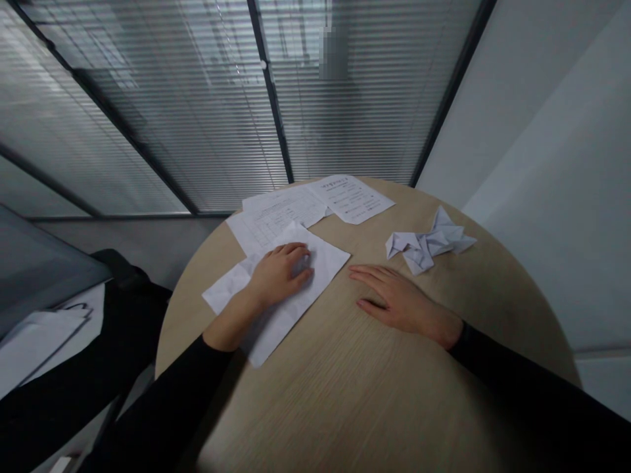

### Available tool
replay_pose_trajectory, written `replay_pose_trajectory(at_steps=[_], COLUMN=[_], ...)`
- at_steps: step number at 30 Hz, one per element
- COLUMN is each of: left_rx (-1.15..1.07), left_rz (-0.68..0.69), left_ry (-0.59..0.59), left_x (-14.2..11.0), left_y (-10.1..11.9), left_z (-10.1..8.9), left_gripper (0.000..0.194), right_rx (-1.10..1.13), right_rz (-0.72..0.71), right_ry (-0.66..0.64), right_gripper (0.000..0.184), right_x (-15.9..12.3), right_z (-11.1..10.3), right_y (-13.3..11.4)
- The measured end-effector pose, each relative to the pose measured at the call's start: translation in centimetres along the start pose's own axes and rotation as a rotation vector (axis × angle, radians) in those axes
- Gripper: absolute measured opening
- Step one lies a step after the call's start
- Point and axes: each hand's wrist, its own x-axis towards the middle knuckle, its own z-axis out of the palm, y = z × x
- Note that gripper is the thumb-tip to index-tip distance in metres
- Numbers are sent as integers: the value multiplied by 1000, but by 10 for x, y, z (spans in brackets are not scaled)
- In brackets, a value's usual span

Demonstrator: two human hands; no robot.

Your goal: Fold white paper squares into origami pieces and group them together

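Observation:
My left hand [280,272] rests on a creased white sheet of paper [323,256], fingers slightly curled and apart, holding nothing. The sheet lies at a slant on the round wooden table, its upper part over other papers. To its right, my right hand [394,299] lies flat on the table with the fingers stretched out and nothing in them. Just beyond that hand sits a cluster of folded white paper shapes [428,243]; how many pieces it holds I cannot tell.
Printed sheets [352,197] overlap at the far edge of the round table [315,394]. At the left, more papers [44,341] lie on a black surface beside a grey panel [44,263]. Glass with blinds [221,118] stands behind, and a white wall [552,164] rises on the right.

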Motion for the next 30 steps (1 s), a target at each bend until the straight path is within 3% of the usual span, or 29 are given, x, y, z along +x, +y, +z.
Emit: replay_pose_trajectory(at_steps=[8,14,17,20,27,30], left_rx=[-1,-165,-275,-248,-61,-63], left_rz=[37,24,1,54,88,107], left_ry=[-35,16,32,44,17,18], left_x=[-2,-2,-1,-1,-1,-2], left_y=[16,27,27,26,24,27], left_z=[-1,0,0,1,12,12], left_gripper=[46,37,34,34,64,62], right_rx=[-17,-75,-94,-125,-129,-120], right_rz=[12,-13,36,88,121,134], right_ry=[5,-4,40,101,187,183], right_gripper=[69,53,48,41,29,37], right_x=[1,1,1,-1,-1,0], right_z=[-5,-4,-1,-1,-4,-4], right_y=[-3,-2,3,7,8,7])
